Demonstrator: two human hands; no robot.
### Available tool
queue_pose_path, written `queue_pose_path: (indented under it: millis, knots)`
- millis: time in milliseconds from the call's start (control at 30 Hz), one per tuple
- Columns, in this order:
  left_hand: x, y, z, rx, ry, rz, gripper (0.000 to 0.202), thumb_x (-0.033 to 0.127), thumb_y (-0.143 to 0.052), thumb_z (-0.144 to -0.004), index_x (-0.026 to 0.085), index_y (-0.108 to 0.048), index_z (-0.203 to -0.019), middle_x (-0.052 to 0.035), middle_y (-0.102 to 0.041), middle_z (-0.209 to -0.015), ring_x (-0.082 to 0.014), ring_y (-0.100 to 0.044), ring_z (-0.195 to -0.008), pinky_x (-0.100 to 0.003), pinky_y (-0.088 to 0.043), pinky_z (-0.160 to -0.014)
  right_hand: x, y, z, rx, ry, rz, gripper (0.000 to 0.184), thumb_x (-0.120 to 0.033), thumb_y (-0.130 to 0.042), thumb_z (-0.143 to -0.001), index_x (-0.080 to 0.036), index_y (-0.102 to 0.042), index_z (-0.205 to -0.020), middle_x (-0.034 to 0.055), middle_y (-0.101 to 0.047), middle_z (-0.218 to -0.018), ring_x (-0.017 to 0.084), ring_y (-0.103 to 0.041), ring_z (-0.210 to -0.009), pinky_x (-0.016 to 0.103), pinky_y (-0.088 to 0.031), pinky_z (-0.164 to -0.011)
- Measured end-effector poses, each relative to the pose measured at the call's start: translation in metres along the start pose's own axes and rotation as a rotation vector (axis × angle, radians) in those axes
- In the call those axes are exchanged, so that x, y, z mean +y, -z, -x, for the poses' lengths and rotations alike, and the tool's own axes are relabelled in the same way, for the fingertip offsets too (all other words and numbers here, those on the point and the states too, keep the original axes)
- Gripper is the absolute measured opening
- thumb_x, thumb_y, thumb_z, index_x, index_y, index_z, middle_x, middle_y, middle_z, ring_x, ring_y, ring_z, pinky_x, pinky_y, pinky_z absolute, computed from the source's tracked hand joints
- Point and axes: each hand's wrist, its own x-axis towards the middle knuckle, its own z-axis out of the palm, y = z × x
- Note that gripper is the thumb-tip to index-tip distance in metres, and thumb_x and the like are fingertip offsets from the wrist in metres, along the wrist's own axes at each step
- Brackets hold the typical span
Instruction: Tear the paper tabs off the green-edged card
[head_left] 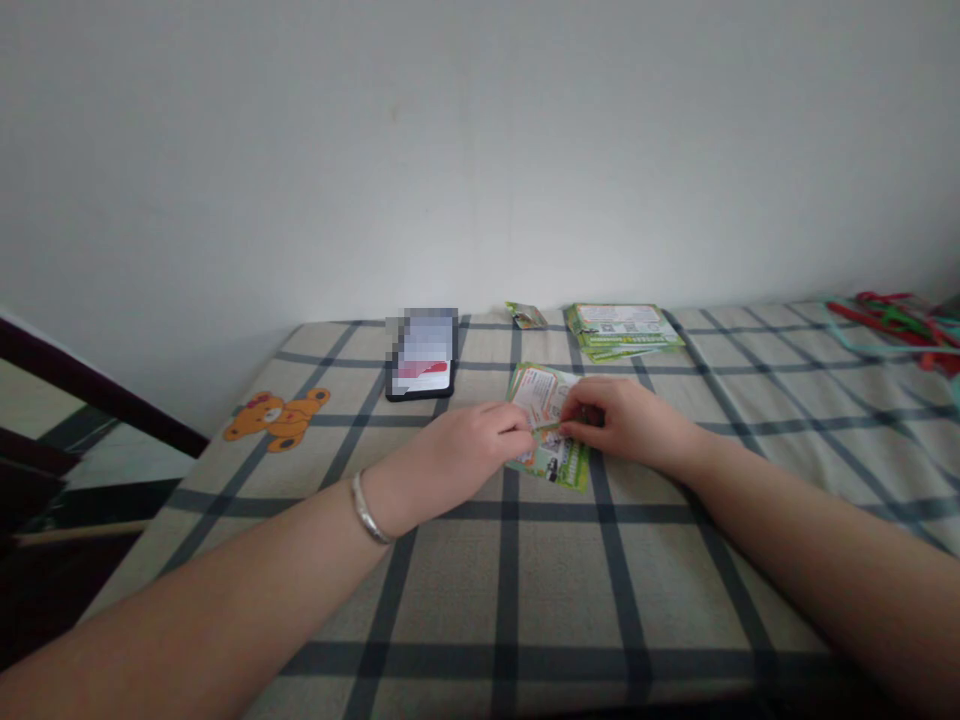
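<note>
A green and white printed leaflet (538,388) lies on the checked tablecloth in front of me, perhaps with others under it. My left hand (469,440), with a silver bangle (366,508) at the wrist, is closed at the leaflet's left edge. On the opposite side, my right hand (619,418) pinches the paper between thumb and fingers. A crease or fold seems to run across the leaflet between both hands. Behind them lies a stack of similar leaflets (628,325), slightly fanned at its front. One small folded piece (526,315) is left of that stack.
A phone (424,352) in a dark case lies left of the leaflets, its screen blurred out. The checked tablecloth (450,600) bears a bear picture (277,418) at left. Red and green items (900,318) lie at the far right. A white wall (465,150) closes off the back.
</note>
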Motion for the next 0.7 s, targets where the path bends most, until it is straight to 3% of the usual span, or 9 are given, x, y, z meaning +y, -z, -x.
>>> queue_pose_path:
  millis: [333,700]
  knots:
    - [0.0012,0.0036,-0.0028,-0.034,-0.024,0.010,0.021,0.013,-0.049,-0.093,0.014,-0.062,-0.109,-0.0089,-0.064,-0.119,-0.0202,-0.061,-0.106,-0.037,-0.053,-0.093,-0.0062,-0.0032,-0.0026,0.003,-0.092,0.096,0.013,-0.026,-0.059,-0.083,-0.019,-0.060,-0.072,0.0001,-0.061,-0.068,0.012,-0.049,-0.059,0.024,-0.031,-0.054]
    - [0.0026,0.0065,-0.0029,-0.018,-0.102,-0.035,0.033,0.011,-0.048,-0.091,0.012,-0.056,-0.124,-0.0106,-0.063,-0.122,-0.0204,-0.058,-0.116,-0.038,-0.051,-0.100,-0.0027,-0.0057,0.0004,0.038,0.007,0.115,0.007,-0.022,-0.058,-0.083,-0.018,-0.060,-0.078,0.0014,-0.062,-0.073,0.013,-0.051,-0.063,0.024,-0.036,-0.057]
